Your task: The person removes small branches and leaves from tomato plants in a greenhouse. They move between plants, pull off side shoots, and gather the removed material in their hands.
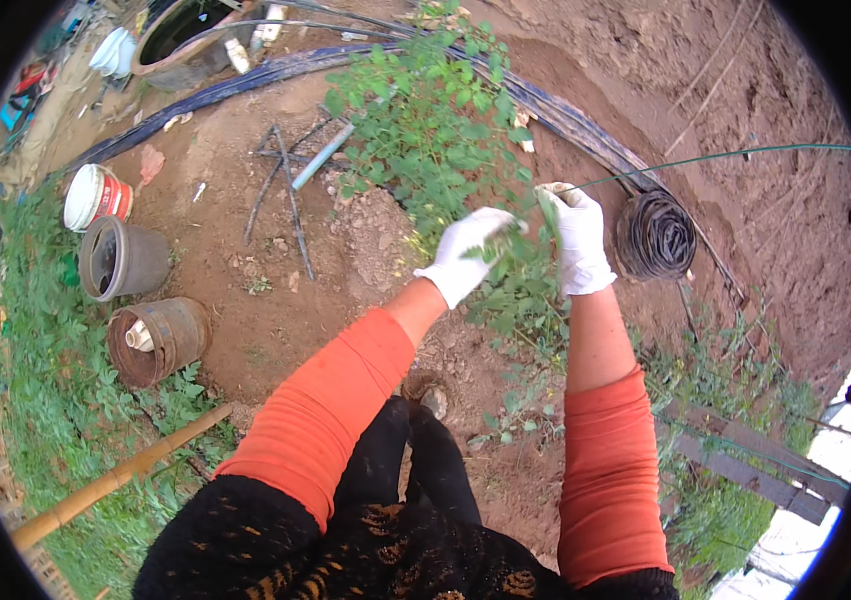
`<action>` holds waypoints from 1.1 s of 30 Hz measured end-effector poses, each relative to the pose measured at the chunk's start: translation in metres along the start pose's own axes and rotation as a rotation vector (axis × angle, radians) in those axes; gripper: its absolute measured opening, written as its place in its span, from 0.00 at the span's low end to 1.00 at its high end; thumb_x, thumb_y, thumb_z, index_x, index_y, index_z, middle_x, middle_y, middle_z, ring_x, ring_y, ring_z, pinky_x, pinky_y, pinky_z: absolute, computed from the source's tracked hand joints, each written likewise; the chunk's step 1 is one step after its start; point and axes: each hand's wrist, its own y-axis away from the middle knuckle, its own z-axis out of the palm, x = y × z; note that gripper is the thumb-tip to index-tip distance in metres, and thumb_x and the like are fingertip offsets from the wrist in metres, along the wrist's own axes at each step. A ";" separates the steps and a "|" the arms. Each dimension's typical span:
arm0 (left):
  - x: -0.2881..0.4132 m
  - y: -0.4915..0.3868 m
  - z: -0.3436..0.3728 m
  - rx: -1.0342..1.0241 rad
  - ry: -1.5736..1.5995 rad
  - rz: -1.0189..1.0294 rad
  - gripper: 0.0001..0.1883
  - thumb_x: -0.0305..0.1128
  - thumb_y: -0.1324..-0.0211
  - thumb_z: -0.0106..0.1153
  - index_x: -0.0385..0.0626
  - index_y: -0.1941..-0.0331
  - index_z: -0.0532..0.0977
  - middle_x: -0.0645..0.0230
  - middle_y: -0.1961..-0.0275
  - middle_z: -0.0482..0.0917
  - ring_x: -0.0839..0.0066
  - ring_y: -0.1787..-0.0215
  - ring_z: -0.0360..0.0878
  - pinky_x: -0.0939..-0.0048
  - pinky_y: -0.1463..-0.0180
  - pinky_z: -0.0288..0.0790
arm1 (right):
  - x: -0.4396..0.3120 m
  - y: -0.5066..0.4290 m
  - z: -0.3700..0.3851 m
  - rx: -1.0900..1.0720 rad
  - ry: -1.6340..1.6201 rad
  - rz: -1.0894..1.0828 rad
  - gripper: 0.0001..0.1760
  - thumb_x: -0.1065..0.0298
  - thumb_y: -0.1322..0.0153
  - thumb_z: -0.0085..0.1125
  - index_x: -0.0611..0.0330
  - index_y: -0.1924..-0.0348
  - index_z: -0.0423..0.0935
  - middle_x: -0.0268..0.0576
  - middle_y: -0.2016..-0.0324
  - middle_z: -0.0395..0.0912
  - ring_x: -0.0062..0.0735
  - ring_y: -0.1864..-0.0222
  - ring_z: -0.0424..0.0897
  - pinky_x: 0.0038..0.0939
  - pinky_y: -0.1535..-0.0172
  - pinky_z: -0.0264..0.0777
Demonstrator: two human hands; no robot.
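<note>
My right hand (578,238), in a white glove, pinches a thin green cord (703,156) that stretches away to the right. A green leaf hangs against its inner side. To its left, my left hand (469,251), also in a white glove, is bent over the leafy shoots of a bushy green plant (509,289). Motion blur and leaves hide its fingertips, so its grip is unclear. More of this foliage, a tall leafy clump (433,127), grows beyond both hands from the brown soil.
A black coiled hose (656,236) lies right of my right hand. Crossed sticks (292,202) and a blue-grey pipe (323,156) lie left of the plants. Further left are a white bucket (84,199), a grey bucket (142,259), a rusty bucket (178,334) and a bamboo pole (125,476).
</note>
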 end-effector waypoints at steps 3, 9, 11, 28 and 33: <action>-0.004 0.011 0.011 -0.155 -0.945 0.306 0.13 0.26 0.38 0.50 0.45 0.50 0.75 0.67 0.50 0.78 0.76 0.54 0.78 0.76 0.54 0.71 | -0.024 0.000 -0.015 -0.214 0.137 -0.046 0.08 0.70 0.31 0.59 0.65 0.63 0.80 0.33 0.75 0.80 0.16 0.74 0.73 0.20 0.68 0.68; 0.019 0.041 0.069 -0.103 -1.861 0.502 0.28 0.28 0.42 0.50 0.55 0.36 0.63 0.59 0.37 0.69 0.58 0.55 0.80 0.62 0.55 0.76 | -0.093 0.060 -0.026 -0.132 0.328 -0.269 0.17 0.69 0.33 0.60 0.65 0.52 0.77 0.36 0.72 0.81 0.17 0.72 0.75 0.23 0.64 0.70; 0.032 0.063 0.084 -0.018 -1.905 0.472 0.31 0.29 0.42 0.51 0.55 0.33 0.58 0.58 0.35 0.67 0.58 0.54 0.80 0.62 0.55 0.77 | -0.116 0.086 -0.039 0.012 0.400 -0.283 0.25 0.69 0.32 0.60 0.62 0.42 0.71 0.37 0.69 0.81 0.16 0.69 0.75 0.22 0.65 0.71; 0.168 0.386 -0.062 1.096 -0.327 0.266 0.13 0.41 0.39 0.53 0.47 0.55 0.77 0.74 0.65 0.80 0.88 0.79 0.62 0.84 0.78 0.56 | -0.051 0.258 -0.101 -0.425 0.256 0.079 0.23 0.80 0.31 0.55 0.64 0.41 0.70 0.38 0.59 0.79 0.21 0.57 0.76 0.24 0.51 0.70; 0.170 0.364 -0.094 0.951 -0.273 0.305 0.15 0.34 0.42 0.52 0.40 0.54 0.78 0.74 0.65 0.80 0.86 0.75 0.67 0.83 0.74 0.60 | -0.079 0.224 -0.060 -0.470 0.407 -0.156 0.25 0.81 0.33 0.57 0.64 0.41 0.70 0.40 0.55 0.79 0.24 0.55 0.77 0.26 0.50 0.72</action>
